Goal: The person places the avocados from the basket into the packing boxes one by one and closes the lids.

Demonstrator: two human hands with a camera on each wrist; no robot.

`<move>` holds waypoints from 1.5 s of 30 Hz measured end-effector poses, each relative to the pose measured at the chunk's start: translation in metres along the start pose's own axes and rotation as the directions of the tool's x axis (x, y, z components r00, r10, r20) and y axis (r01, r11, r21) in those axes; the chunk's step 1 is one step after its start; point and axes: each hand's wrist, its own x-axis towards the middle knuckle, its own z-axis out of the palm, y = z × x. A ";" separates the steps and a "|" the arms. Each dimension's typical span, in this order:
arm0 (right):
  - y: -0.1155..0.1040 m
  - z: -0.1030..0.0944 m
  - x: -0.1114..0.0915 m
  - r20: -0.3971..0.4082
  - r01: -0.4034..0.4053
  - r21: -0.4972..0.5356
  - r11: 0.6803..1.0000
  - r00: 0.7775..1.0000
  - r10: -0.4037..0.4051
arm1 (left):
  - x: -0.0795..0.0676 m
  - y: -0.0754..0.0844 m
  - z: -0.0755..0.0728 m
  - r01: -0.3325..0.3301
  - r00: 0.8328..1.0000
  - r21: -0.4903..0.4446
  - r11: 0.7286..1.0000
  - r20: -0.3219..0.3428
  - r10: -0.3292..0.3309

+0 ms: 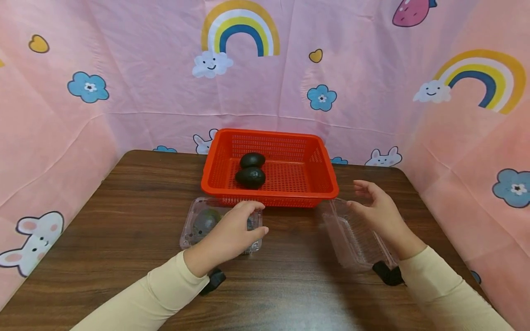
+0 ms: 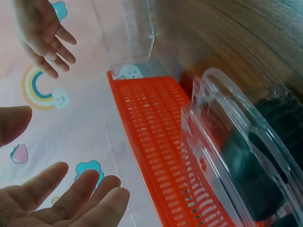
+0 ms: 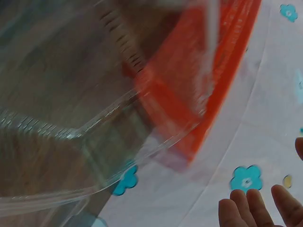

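My left hand (image 1: 232, 236), fingers relaxed and thumb apart, is over a clear plastic box (image 1: 186, 232) in the head view and holds nothing. Inside that box shows a dark green avocado (image 1: 205, 221); my hand hides part of the contents. The left wrist view has the box's rims (image 2: 222, 158) beside dark avocado skin (image 2: 253, 175). My right hand (image 1: 383, 220), also loosely spread with nothing gripped, overlaps a second clear plastic box (image 1: 352, 241), tilted and slightly blurred. Through its transparent wall (image 3: 109, 137) the wood and red basket show in the right wrist view.
Behind both boxes stands a red plastic basket (image 1: 273, 195) with two avocados, one farther back (image 1: 252, 160) and one nearer (image 1: 250, 177). Everything is on a dark wooden table (image 1: 136, 220). A pink patterned cloth (image 1: 149, 78) hangs around its back and sides.
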 end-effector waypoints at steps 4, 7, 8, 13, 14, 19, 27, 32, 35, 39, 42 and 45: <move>0.011 -0.004 0.003 -0.006 -0.025 -0.015 1.000 1.000 0.025 | 0.004 0.004 0.006 0.000 1.000 0.014 1.000 0.009 0.000; 0.019 -0.007 0.006 -0.007 -0.052 -0.024 0.998 0.999 0.051 | 0.007 0.007 0.010 -0.008 1.000 0.022 1.000 0.028 0.007; 0.021 -0.007 0.007 -0.007 -0.058 -0.027 0.998 0.998 0.058 | 0.008 0.007 0.011 -0.011 0.999 0.026 1.000 0.034 0.010; 0.038 -0.011 0.012 -0.007 -0.092 -0.037 0.995 0.996 0.092 | 0.014 0.012 0.016 -0.015 0.998 0.047 0.999 0.062 0.012; 0.042 -0.012 0.013 -0.009 -0.098 -0.043 0.994 0.995 0.098 | 0.015 0.013 0.017 -0.015 0.998 0.046 0.999 0.068 0.012; 0.062 -0.018 0.016 0.011 -0.137 -0.058 0.989 0.990 0.138 | 0.019 0.018 0.022 -0.011 0.995 0.033 0.999 0.102 0.007; 0.080 -0.026 0.020 0.066 -0.200 -0.027 0.979 0.977 0.201 | 0.024 0.023 0.033 -0.001 0.992 -0.013 1.000 0.126 0.003; 0.094 -0.031 0.022 0.064 -0.206 -0.072 0.976 0.975 0.210 | 0.028 0.026 0.043 0.002 0.989 -0.029 1.000 0.150 0.002; 0.102 -0.034 0.023 0.065 -0.214 -0.101 0.972 0.973 0.221 | 0.033 0.027 0.049 0.009 0.988 -0.033 0.999 0.152 -0.003; 0.110 -0.035 0.022 0.065 -0.232 -0.117 0.966 0.969 0.240 | 0.036 0.027 0.055 0.018 0.989 -0.049 0.999 0.151 -0.010; 0.120 -0.037 0.020 0.064 -0.253 -0.129 0.959 0.963 0.262 | 0.038 0.029 0.059 0.027 0.987 -0.069 0.997 0.158 -0.016; 0.129 -0.039 0.018 0.064 -0.284 -0.133 0.949 0.954 0.294 | 0.039 0.032 0.063 0.040 0.986 -0.088 0.995 0.166 -0.025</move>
